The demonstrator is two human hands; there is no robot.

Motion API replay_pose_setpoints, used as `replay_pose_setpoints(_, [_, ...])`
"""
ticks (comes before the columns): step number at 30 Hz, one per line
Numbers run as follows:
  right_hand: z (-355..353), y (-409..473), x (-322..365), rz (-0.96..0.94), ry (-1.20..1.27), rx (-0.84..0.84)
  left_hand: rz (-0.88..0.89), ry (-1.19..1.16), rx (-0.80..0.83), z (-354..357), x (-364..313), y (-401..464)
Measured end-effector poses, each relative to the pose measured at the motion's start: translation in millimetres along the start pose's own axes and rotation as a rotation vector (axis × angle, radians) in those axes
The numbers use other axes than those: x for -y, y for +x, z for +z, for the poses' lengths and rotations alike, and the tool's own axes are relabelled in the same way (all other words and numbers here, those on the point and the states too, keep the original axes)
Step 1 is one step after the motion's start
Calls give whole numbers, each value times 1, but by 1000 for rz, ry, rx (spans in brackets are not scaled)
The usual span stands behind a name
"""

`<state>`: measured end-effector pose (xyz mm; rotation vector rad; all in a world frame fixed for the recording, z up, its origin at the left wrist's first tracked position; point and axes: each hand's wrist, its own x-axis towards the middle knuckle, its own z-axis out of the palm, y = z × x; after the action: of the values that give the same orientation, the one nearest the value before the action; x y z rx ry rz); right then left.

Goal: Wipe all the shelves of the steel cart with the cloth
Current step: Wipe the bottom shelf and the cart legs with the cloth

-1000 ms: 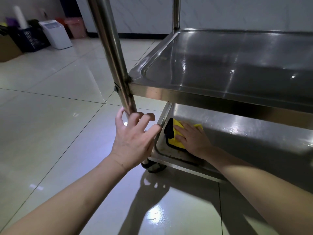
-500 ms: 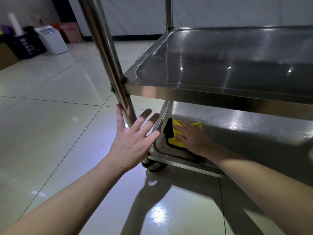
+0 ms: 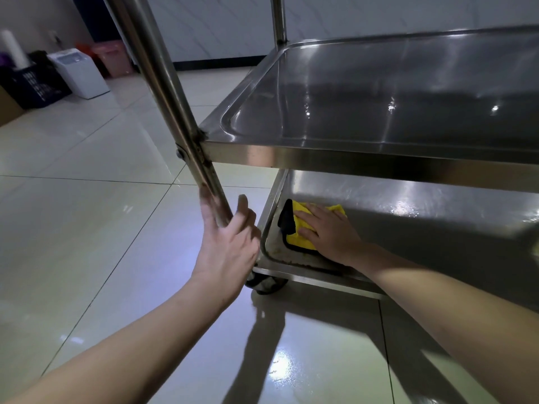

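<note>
The steel cart has a middle shelf (image 3: 379, 97) and a bottom shelf (image 3: 408, 217) in view. A yellow cloth (image 3: 295, 242) with a black edge lies in the bottom shelf's front left corner. My right hand (image 3: 329, 234) presses flat on the cloth with straight fingers. The corner around the cloth shows brownish grime. My left hand (image 3: 227, 246) is at the cart's front left post (image 3: 163, 83), below the middle shelf. Its thumb is on the left of the post and its straight fingers are on the right, touching the post loosely.
A black caster wheel (image 3: 265, 282) sits under the cart's front left corner. The floor is glossy tile. Far back left stand a white bin (image 3: 78, 71), a pink bin (image 3: 113, 58) and a dark basket (image 3: 32, 86).
My left hand let go of the post, opened, and now lies loosely against it slightly higher. My right hand stays pressed on the cloth in the same corner.
</note>
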<state>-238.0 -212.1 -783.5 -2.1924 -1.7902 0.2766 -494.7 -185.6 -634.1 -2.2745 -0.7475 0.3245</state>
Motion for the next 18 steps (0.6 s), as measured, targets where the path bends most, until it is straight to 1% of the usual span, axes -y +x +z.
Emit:
replay_pose_setpoints(2, [2,0,-1,-6,-5,-11,88,51,46,-2,-6,-4])
replay_pose_setpoints(4, [2,-1,-1,-3,-8,-17,135,85,67,-5,-6,-1])
replay_pose_setpoints(9, [-2,-4,2,-20,-41,-14,39,171,98,-10,7,17])
replay_pose_setpoints(11, [-5,-7,1,-48,-77,-17,38,208,126,-7,10,21])
replay_pose_setpoints(15, [-9,-12,0,-100,-120,-22,52,158,144,1,9,30])
replay_pose_setpoints(16, [-7,-11,0,-104,-115,-35,51,156,136,3,8,32])
replay_pose_setpoints(18, [-4,-8,-2,-102,-103,-85,20,165,50,7,6,33])
